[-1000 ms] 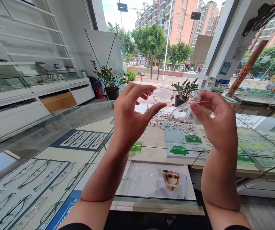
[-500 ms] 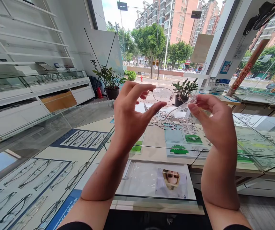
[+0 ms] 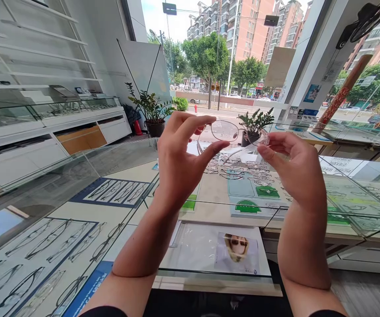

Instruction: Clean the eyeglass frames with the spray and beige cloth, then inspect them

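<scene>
Eyeglasses [image 3: 225,130], one pair, thin-rimmed, temples unfolded; raised at 2 o'clock from view centre. Right hand [image 3: 299,169], at their 4 o'clock: thumb and fingertips pinching the outer end. Left hand [image 3: 178,154], at their 8 o'clock: thumb and forefinger spread by the opposite lens; thumb contact cannot be told. Display frames [image 3: 231,172], in rows, at their 6 o'clock.

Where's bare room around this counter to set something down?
Widest: the pale panel left of the printed photo sheet; can't tell whether it lies under glass. Next: the beige strip between the green card and light-blue card, apparently inside the case. Crowded: spectacle rows beyond the held glasses and at lower left.
</scene>
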Available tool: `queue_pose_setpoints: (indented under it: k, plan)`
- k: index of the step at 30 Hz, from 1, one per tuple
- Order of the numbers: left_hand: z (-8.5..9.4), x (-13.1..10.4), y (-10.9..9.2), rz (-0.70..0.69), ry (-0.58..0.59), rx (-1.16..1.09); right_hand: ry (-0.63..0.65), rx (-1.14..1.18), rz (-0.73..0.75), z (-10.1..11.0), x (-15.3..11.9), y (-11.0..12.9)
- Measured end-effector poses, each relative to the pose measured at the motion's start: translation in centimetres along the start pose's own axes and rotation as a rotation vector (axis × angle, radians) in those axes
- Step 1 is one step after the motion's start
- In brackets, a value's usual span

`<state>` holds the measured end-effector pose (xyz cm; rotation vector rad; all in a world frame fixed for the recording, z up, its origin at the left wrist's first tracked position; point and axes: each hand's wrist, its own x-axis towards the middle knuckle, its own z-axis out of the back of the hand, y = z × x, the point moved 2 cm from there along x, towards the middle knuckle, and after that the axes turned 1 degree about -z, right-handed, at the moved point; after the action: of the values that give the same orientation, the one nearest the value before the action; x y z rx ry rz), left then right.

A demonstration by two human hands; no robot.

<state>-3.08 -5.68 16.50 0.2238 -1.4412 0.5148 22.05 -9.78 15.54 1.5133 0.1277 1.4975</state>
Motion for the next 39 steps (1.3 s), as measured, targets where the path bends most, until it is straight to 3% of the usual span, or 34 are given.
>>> queue_pose_setpoints:
  k: [13,25,39]
  plan:
    - [0.1,0.0,-0.1,0.071,0.002,-0.048,-0.051,-0.022,0.071,0.1,-0.1,0.1]
    - [-1.1,0.1,1.9,0.251,0.017,-0.186,-0.195,-0.106,0.256,0.0,-0.8,1.4]
    - [-1.8,0.3,2.9,0.282,0.038,-0.223,-0.237,-0.145,0.286,-0.6,-0.7,1.6]
